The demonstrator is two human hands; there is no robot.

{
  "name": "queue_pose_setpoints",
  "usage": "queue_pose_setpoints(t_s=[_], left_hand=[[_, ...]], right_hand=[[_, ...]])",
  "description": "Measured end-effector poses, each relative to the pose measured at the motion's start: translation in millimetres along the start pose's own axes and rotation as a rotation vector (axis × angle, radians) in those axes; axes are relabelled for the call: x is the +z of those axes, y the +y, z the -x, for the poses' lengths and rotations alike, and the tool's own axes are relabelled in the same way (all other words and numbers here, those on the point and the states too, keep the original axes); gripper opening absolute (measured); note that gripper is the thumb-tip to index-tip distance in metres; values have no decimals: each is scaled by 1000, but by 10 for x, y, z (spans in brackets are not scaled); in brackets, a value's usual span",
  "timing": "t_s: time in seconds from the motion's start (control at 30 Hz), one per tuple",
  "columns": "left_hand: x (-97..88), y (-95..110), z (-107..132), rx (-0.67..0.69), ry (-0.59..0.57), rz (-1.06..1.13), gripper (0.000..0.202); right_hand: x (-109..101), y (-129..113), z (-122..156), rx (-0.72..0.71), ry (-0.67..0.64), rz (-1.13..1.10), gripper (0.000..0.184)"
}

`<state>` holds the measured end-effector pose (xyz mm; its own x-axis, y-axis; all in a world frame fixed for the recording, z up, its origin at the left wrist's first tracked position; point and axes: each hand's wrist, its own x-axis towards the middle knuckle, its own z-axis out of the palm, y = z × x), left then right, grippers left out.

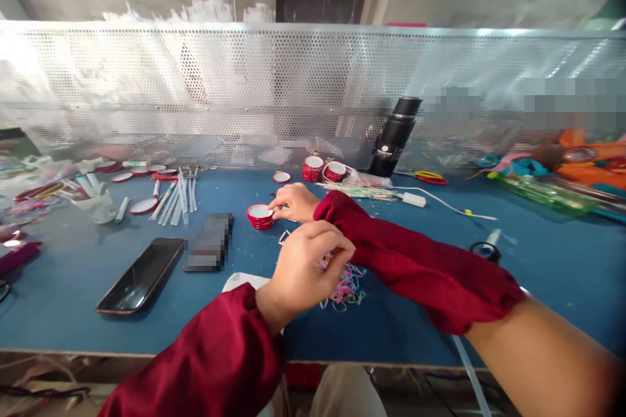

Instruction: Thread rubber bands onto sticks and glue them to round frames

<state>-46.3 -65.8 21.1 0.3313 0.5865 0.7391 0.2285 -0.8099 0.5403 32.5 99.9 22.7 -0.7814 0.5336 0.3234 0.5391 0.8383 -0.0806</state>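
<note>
My right hand (293, 202) reaches across to the left, its fingers closed at the right edge of a small red toy drum (261, 216) with a white top. My left hand (307, 266) is nearer to me, thumb and fingers pinched together; whatever may be between them I cannot make out. Just beneath and beside it lies a pile of thin, multicoloured bands (348, 288), partly covered by the hand. A small pale rectangular piece (284, 236) lies between the two hands. A white sheet or cloth (247, 279) shows behind my left wrist.
Two phones (141, 277) lie left, beside translucent sticks (180, 201) and a white cup (100, 205) of pens. Two more red drums (313, 169) and a black bottle (395, 137) stand by the perforated metal screen (220, 78). Scissors (430, 177), a white cable (454, 204) and clutter are right.
</note>
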Motion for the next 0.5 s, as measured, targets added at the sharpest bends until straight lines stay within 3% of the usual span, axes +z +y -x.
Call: queue_pose_setpoints(t_s=[0.07, 0.13, 0.23, 0.3, 0.4, 0.5], left_hand=[[-12, 0, 3, -37, 54, 5, 17], [-17, -12, 14, -41, 24, 16, 18], [-10, -39, 31, -43, -74, 25, 18], [13, -65, 38, -84, -132, 47, 17], [77, -113, 31, -299, -103, 200, 24], [125, -145, -1, -661, 94, 621, 47]], right_hand=[[61, -98, -68, -21, -5, 26, 18], [46, -132, -129, -25, -6, 27, 11], [-168, -80, -125, 11, 65, -98, 10], [-407, -39, 13, 58, 210, -193, 11], [-754, -108, 457, 92, 323, -193, 10], [-915, -389, 1006, 136, 408, -34, 9]])
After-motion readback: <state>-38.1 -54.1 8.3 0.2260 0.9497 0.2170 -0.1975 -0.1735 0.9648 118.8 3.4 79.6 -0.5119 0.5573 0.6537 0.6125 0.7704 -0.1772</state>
